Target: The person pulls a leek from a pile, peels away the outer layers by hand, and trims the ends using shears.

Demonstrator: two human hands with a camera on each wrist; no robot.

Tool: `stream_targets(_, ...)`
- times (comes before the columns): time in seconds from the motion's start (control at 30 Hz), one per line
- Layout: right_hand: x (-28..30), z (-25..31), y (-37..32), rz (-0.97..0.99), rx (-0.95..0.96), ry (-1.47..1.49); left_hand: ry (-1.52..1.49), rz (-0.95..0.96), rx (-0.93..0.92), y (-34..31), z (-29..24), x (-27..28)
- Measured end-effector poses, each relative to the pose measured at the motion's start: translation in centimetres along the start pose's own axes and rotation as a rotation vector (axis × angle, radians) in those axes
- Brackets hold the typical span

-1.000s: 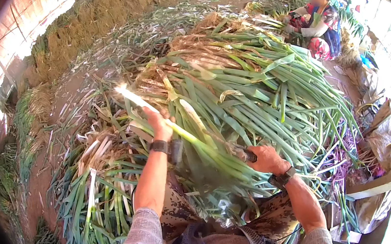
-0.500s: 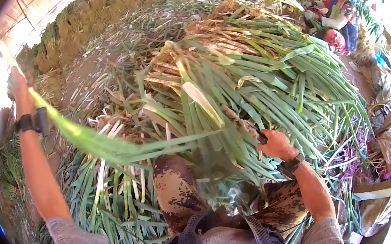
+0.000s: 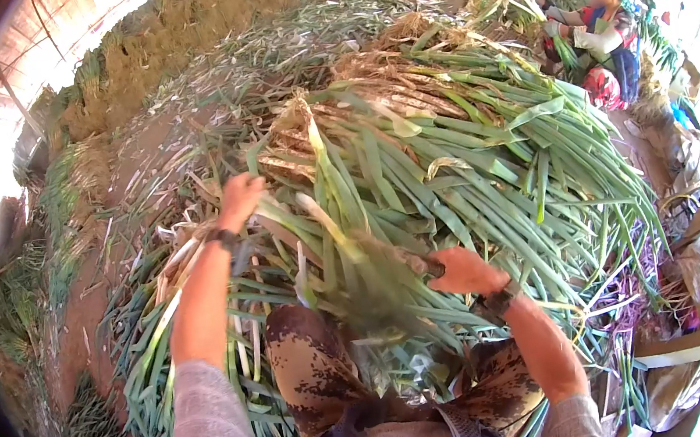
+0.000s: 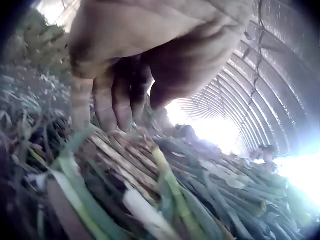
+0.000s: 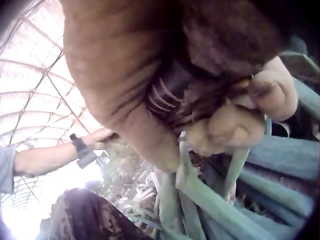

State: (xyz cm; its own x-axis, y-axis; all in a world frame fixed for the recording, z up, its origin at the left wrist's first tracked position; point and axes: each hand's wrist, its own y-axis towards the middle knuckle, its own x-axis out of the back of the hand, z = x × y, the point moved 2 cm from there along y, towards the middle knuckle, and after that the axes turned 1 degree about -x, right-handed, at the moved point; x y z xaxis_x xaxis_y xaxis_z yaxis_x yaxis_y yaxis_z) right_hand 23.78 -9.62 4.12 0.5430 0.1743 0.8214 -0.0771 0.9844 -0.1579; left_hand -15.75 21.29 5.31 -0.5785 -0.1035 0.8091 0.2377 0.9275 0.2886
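**Hundreds of green onions [image 3: 465,150] being handled**

Straight fingers of the left grip [image 3: 240,199] are being laid on the green onions heaped before the knees [image 3: 310,347]; a dark ribbed handle [image 5: 167,95] is being clenched in the right grip [image 3: 460,272]. One is arguably best pinched low, near its root. Half a second ago the left grip was being held high, leftward.

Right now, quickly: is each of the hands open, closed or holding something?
Left hand: open, touching stalks in the green onion pile.
Right hand: closed round a dark ribbed handle.
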Motion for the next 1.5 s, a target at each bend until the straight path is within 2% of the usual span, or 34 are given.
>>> stream_targets(0.03,0.1,0.0,-0.4,-0.085,0.02,0.062,-0.141,0.157,0.017,0.2,-4.7,-1.9)
stream_targets(0.07,0.6,0.2,-0.8,-0.078,-0.078,0.055,-0.19,0.134,-0.012,0.7,-6.0,-4.2)
stream_targets(0.1,1.0,0.2,-1.3,-0.082,-0.089,0.053,-0.241,0.111,-0.041,1.3,-7.1,-6.4)
stream_targets(0.17,1.5,-0.2,-2.0,-0.024,-0.117,-0.007,-0.164,0.198,0.141,2.0,-10.2,-8.2)
stream_targets(0.2,0.8,-1.3,-2.2,-0.021,-0.128,-0.03,-0.168,0.254,0.138,3.2,-8.8,-10.8)
stream_targets(0.23,1.1,-1.4,-2.5,-0.021,-0.132,-0.035,-0.123,0.135,0.14,3.5,-7.8,-12.9)
stream_targets(0.37,2.0,-2.0,-3.1,-0.122,-0.124,0.023,-0.17,0.1,0.197,4.4,-8.3,-15.3)
stream_targets(0.43,2.0,-2.6,-3.0,-0.12,-0.132,0.022,-0.416,-0.053,0.407,3.6,-8.0,-15.8)
stream_targets(0.5,1.9,-3.2,-2.8,-0.122,-0.123,0.02,-0.494,-0.125,0.421,2.9,-8.8,-15.7)
stream_targets(0.57,1.8,-3.6,-2.8,-0.19,-0.093,0.007,-0.734,0.173,0.694,1.3,-10.5,-15.6)
stream_targets(0.63,2.0,-3.3,-2.9,-0.164,-0.119,0.01,-0.821,0.572,0.599,-2.2,-15.0,-13.0)
stream_targets(0.7,2.2,-3.4,-3.4,-0.218,-0.089,-0.021,-0.834,0.647,0.249,-5.7,-16.4,-14.1)
stream_targets(0.73,2.5,-3.1,-3.7,-0.183,-0.128,-0.031,-0.868,0.799,0.191,-6.8,-16.2,-15.1)
stream_targets(0.77,2.2,-3.5,-4.0,-0.178,-0.134,-0.024,-0.828,0.845,0.2,-8.0,-15.7,-15.8)
stream_targets(0.83,1.7,-3.8,-4.7,-0.171,-0.139,-0.059,-0.707,0.79,0.095,-9.1,-16.3,-15.0)
stream_targets(0.87,1.6,-3.9,-4.8,-0.169,-0.138,-0.059,-0.708,0.789,0.096,-9.0,-16.4,-14.9)
stream_targets(0.93,0.9,-3.8,-5.1,-0.042,-0.177,-0.071,-0.447,0.784,0.068,-9.1,-15.7,-14.7)
stream_targets(0.97,0.6,-3.7,-5.2,-0.04,-0.173,-0.071,-0.447,0.781,0.071,-9.5,-15.6,-14.9)
stream_targets(1.03,0.2,-3.5,-5.2,-0.018,-0.137,-0.096,0.108,0.448,-0.066,-9.6,-16.3,-14.5)
stream_targets(1.1,0.3,-3.5,-5.0,-0.052,-0.136,-0.077,0.105,0.412,-0.037,-9.7,-16.0,-14.8)
stream_targets(1.17,0.2,-3.4,-5.1,-0.084,-0.134,-0.055,-0.059,0.284,0.043,-8.9,-14.0,-15.7)
stream_targets(1.23,0.1,-3.3,-4.8,-0.032,-0.098,-0.074,-0.1,0.252,0.04,-8.5,-14.1,-15.2)
stream_targets(1.3,0.0,-3.3,-4.5,-0.025,-0.108,-0.067,-0.63,0.183,0.289,-8.4,-14.0,-15.1)
stream_targets(1.37,-0.3,-3.7,-4.5,-0.011,-0.126,-0.064,-0.699,0.203,0.284,-8.1,-14.1,-15.4)
stream_targets(1.47,-0.4,-3.6,-3.7,-0.087,-0.095,-0.081,-0.933,0.208,0.437,-7.7,-14.9,-15.4)
stream_targets(1.5,-0.4,-3.3,-3.5,-0.108,-0.1,-0.064,-0.933,0.205,0.436,-7.2,-14.3,-16.4)
